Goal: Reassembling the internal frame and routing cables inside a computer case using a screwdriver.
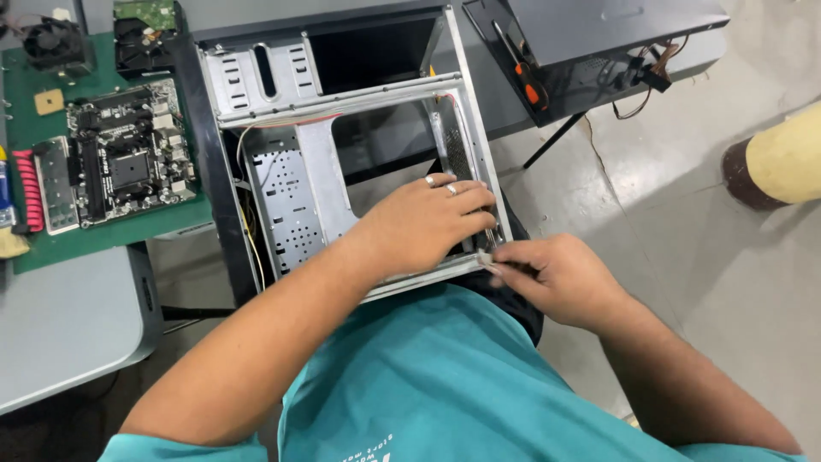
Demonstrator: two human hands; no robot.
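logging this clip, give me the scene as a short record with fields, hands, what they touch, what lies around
left hand: reaches into the open computer case, fingers on its near right corner
right hand: pinches a small pale part at the case's near edge; what it is cannot be told
case: bare metal frame, side panel off, resting against the person's lap
left of case: motherboard on a green mat
beyond case: orange-handled screwdriver by a dark panel

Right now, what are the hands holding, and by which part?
Both hands grip the computer case at its near corner: the left hand reaches inside the frame, and the right hand pinches the outer edge.
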